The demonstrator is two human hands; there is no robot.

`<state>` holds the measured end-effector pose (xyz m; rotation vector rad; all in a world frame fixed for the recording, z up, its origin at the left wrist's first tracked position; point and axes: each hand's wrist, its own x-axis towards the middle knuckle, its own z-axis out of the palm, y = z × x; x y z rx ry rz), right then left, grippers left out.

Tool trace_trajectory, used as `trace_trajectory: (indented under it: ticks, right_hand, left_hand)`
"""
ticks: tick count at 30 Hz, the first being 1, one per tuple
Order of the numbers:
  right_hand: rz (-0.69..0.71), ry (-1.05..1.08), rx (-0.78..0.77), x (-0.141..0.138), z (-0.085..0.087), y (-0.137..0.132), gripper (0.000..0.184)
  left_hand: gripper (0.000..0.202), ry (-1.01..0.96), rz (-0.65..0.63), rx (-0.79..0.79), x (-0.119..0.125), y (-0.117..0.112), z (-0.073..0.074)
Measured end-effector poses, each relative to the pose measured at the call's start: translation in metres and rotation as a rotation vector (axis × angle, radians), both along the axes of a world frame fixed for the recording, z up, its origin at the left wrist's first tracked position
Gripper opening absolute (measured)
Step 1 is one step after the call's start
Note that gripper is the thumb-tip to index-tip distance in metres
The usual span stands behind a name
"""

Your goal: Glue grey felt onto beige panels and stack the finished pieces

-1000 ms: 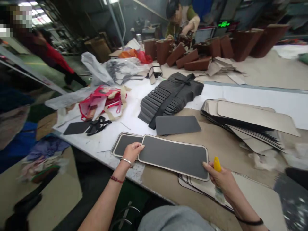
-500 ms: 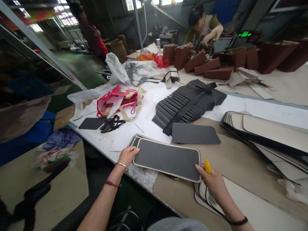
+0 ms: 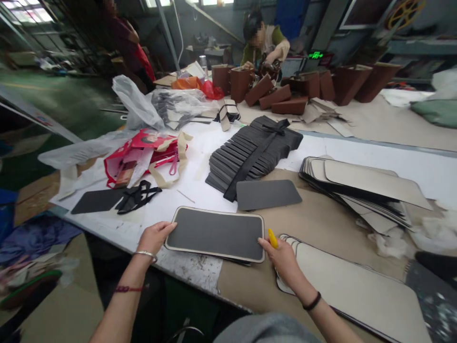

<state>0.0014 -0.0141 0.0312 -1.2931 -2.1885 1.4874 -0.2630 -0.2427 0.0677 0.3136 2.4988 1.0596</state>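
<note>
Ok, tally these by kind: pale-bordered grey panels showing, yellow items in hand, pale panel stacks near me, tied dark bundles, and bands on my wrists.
Pale-bordered grey panel: 1 showing
Yellow item: 1
Pale panel stacks: 2
Tied dark bundle: 1
Wrist bands: 3
Total: 8

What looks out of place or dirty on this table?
The red bag lies slumped on the table, straps sprawling, untidy compared with the bound black bundle. Dark smudges also mark the table's near edge, below the held panel in view.
</note>
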Motion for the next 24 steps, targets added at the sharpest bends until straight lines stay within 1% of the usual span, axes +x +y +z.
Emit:
trace_trajectory:
  ticks: [2, 4, 5, 6, 7, 8, 9, 10, 13, 15, 17, 18, 20, 22, 24]
  right_hand:
    - [0.012, -0.034, 0.088, 0.007, 0.004, 0.001, 0.029]
    - [-0.011, -0.075, 0.158, 0.02, 0.01, 0.006, 0.032]
    - [-0.035, -0.087, 0.17, 0.03, 0.014, 0.009, 0.034]
    - [-0.064, -0.087, 0.162, 0.041, 0.019, 0.013, 0.038]
    - [-0.106, -0.074, 0.139, 0.052, 0.024, 0.018, 0.041]
    - [-0.161, -0.055, 0.109, 0.065, 0.03, 0.023, 0.045]
    - [-0.22, -0.039, 0.087, 0.078, 0.036, 0.029, 0.048]
    - [-0.275, -0.034, 0.083, 0.09, 0.041, 0.034, 0.052]
    - [-0.382, -0.057, 0.151, 0.122, 0.049, 0.048, 0.056]
    - [-0.427, -0.032, 0.149, 0.135, 0.047, 0.053, 0.057]
    - [-0.454, 0.05, 0.081, 0.138, 0.04, 0.054, 0.056]
    - [-0.46, 0.092, 0.047, 0.136, 0.035, 0.054, 0.055]
    - [-0.457, 0.161, 0.011, 0.131, 0.024, 0.051, 0.049]
    - [-0.46, 0.194, 0.016, 0.127, 0.014, 0.049, 0.041]
    - [-0.47, 0.2, 0.038, 0.13, 0.005, 0.05, 0.034]
  left_hand:
    - [0.038, 0.077, 0.019, -0.154, -0.004, -0.002, 0.009]
    - [0.037, 0.195, 0.059, -0.299, 0.0, 0.002, 0.017]
    - [0.037, 0.238, 0.057, -0.315, 0.006, 0.006, 0.021]
    - [0.038, 0.263, 0.041, -0.289, 0.016, 0.012, 0.022]
    - [0.039, 0.278, -0.003, -0.227, 0.029, 0.02, 0.022]
    - [0.039, 0.288, -0.077, -0.145, 0.045, 0.029, 0.02]
    - [0.039, 0.298, -0.175, -0.057, 0.065, 0.04, 0.016]
    - [0.037, 0.308, -0.307, 0.022, 0.088, 0.052, 0.01]
    - [0.026, 0.322, -0.727, 0.228, 0.163, 0.092, -0.015]
    - [0.02, 0.355, -0.969, 0.347, 0.206, 0.118, -0.035]
    - [0.017, 0.388, -1.125, 0.388, 0.238, 0.139, -0.052]
    - [0.017, 0.41, -1.186, 0.386, 0.25, 0.148, -0.06]
    - [0.02, 0.464, -1.274, 0.362, 0.264, 0.159, -0.072]
    - [0.022, 0.525, -1.33, 0.332, 0.269, 0.166, -0.082]
    - [0.02, 0.59, -1.351, 0.321, 0.27, 0.168, -0.088]
